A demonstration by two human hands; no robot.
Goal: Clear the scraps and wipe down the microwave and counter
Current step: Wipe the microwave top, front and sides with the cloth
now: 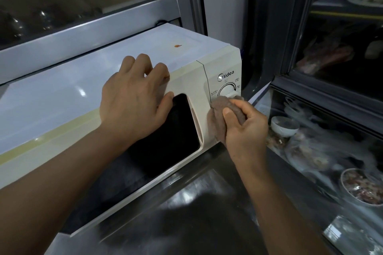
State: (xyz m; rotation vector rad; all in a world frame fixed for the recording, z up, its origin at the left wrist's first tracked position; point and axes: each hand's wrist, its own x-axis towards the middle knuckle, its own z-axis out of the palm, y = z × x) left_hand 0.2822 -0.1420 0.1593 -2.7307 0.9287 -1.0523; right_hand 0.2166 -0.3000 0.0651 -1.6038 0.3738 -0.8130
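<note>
Currently the wiping step: the microwave (116, 97) sits on the steel desk (186, 213), door shut, and a brown cloth (219, 118) is pressed to its control panel just under the dial (228, 90). Right hand (246, 128), grip closed on the bunched cloth; left hand (134, 101) lies flat and open over the door's top edge, bracing, holding nothing. Next move, by my reckoning, calls for working the cloth around the dial, then reaching the orange speck (177, 46) on top.
</note>
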